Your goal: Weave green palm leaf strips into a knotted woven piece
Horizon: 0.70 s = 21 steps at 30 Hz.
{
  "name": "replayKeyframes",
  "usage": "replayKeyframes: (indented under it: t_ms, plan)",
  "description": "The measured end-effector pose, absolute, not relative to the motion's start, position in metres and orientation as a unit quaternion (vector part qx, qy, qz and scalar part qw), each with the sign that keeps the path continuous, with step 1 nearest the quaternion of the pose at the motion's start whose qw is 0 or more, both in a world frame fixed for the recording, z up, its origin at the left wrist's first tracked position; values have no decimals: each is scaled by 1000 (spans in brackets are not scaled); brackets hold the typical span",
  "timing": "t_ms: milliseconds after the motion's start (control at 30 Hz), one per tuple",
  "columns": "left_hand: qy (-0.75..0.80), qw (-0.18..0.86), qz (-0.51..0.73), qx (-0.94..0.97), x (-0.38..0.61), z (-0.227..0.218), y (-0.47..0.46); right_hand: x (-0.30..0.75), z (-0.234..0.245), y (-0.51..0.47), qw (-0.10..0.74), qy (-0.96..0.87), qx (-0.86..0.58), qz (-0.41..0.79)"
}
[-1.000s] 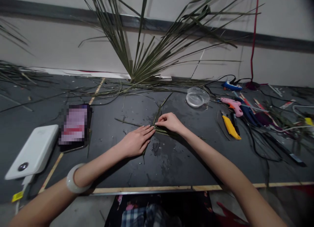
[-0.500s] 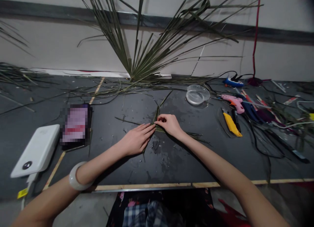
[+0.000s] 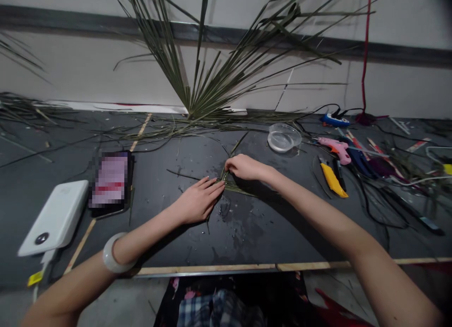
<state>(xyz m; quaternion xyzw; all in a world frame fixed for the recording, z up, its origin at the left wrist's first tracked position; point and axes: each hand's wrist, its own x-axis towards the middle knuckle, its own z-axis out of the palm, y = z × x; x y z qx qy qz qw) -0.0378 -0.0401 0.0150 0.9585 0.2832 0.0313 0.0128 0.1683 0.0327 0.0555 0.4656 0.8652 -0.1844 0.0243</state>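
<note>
Observed: the right hand (image 3: 245,167) is curled and pinches a crossing of narrow palm-leaf strips (image 3: 226,178) from the right, with the strips resting on the dark table (image 3: 243,237). The left hand (image 3: 197,202) lies nearly flat, its fingers extended and their tips against the same crossing from the left; whether it actually grips cannot be told. One strip runs up and away from the hands, another extends left beyond the left hand, and a short end pokes out below it. A pale bangle (image 3: 113,254) circles the left wrist. Left of the left hand lie a pixelated phone (image 3: 111,181) and a white power bank (image 3: 52,218). Right of the right hand lie a clear plastic bowl (image 3: 284,137), a pink glue gun (image 3: 334,149) and a yellow utility knife (image 3: 334,180). Beyond both hands, a large palm frond (image 3: 212,82) leans against the wall.
</note>
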Motion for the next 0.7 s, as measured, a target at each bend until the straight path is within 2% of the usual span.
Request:
replayKeyframes:
  t_ms: [300, 500, 700]
  plan:
    - [281, 5, 20, 959, -37, 17, -42, 167, 63, 27, 98, 913, 380, -110]
    - [284, 9, 16, 959, -37, 17, -42, 170, 64, 24, 80, 933, 341, -89]
    - [287, 1, 21, 958, -38, 17, -42, 163, 71, 27, 121, 935, 318, -103]
